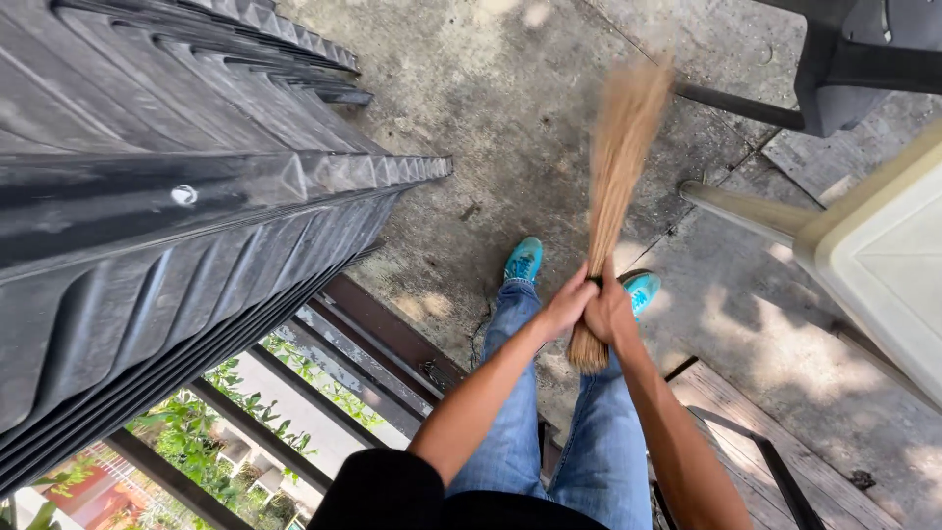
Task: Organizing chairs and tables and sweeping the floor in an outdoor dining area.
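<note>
View from the head, looking down at a concrete floor (491,108). At the left edge rises a tall stack of black plastic chairs (167,196); below it a metal railing (324,393) runs along the floor's edge, with green plants (196,432) beyond. Centre: the left hand (567,304) and right hand (608,312), pressed together, both have their fingers closed around the bound handle end of a straw broom (616,167). The broom points away from the person, its bristle end blurred above the floor. Beneath the hands are legs in blue jeans (510,432) and two turquoise shoes (524,259). Right: a pale plastic chair (873,245) and, at the upper right corner, a dark chair (854,69).
</note>
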